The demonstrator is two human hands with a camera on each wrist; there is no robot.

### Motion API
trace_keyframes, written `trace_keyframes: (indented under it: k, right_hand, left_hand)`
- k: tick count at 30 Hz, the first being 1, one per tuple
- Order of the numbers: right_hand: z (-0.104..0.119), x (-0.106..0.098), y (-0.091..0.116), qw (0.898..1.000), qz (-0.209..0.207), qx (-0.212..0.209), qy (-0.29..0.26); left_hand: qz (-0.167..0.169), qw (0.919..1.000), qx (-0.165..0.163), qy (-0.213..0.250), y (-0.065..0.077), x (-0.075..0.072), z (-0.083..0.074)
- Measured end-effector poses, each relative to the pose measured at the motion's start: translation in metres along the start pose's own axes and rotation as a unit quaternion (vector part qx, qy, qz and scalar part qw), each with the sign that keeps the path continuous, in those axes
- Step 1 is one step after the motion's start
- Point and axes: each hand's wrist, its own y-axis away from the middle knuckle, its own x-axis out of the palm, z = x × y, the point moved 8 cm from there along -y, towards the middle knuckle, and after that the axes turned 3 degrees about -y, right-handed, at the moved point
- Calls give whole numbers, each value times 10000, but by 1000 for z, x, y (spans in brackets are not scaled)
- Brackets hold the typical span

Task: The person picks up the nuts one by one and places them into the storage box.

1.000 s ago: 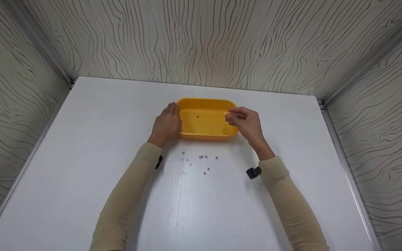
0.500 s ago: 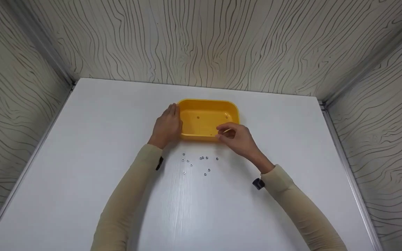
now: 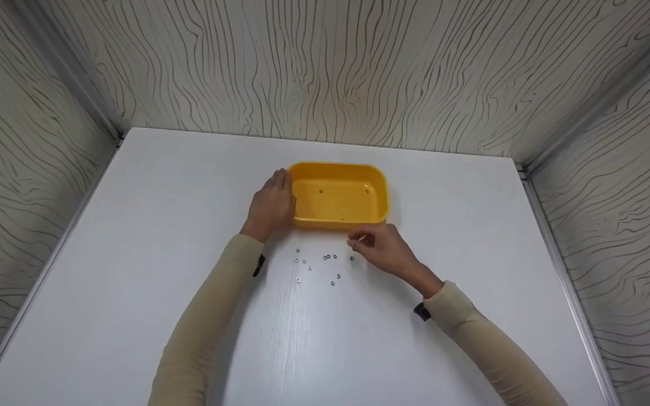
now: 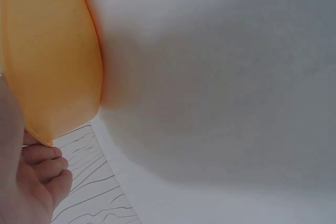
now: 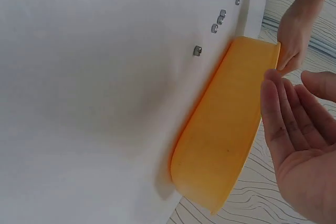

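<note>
A yellow plastic bin (image 3: 339,225) stands toward the back of the white table. Around its left rim my left hand (image 3: 271,206) is gripping; in the left wrist view its curled fingers (image 4: 50,169) meet the rim. Three small nuts lie inside, one of them a nut (image 3: 321,192) left of the middle. My right hand (image 3: 384,245) hovers off the bin's front right corner, holding nothing, its thumb apart from gently bent fingers (image 5: 294,114) in the right wrist view. Just below its fingertips lies a metal nut (image 3: 352,258) on the tabletop.
Several more loose nuts are scattered in front of the bin, such as a nut (image 3: 333,283) at the near side. Wood-patterned panels (image 3: 325,73) rise behind the table (image 3: 280,338) and along both sides.
My right hand has let go of a nut in the bin's right end, then drawn back over the front rim toward the loose nuts. My left hand stays at the rim.
</note>
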Motion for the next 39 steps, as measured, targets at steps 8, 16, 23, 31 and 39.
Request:
trace_keyframes:
  k: [8, 16, 23, 31, 39]
  right_hand:
    - [-8, 17, 5, 9929, 338, -108, 1133]
    - [-3, 44, 23, 9324, 423, -1618, 3203]
    - [1, 65, 45, 8473, 512, -2425, 4697]
    - [-2, 75, 49, 7988, 725, -2570, 5390]
    - [1, 76, 51, 7693, 726, -2857, 5668]
  left_hand:
    - [100, 9998, -54, 151, 0, 0, 1]
    - [221, 9995, -139, 179, 0, 1, 0]
    - [97, 9999, -66, 103, 0, -1, -1]
    - [106, 9997, -125, 153, -1, 0, 0]
    - [173, 9994, -178, 262, 0, -1, -1]
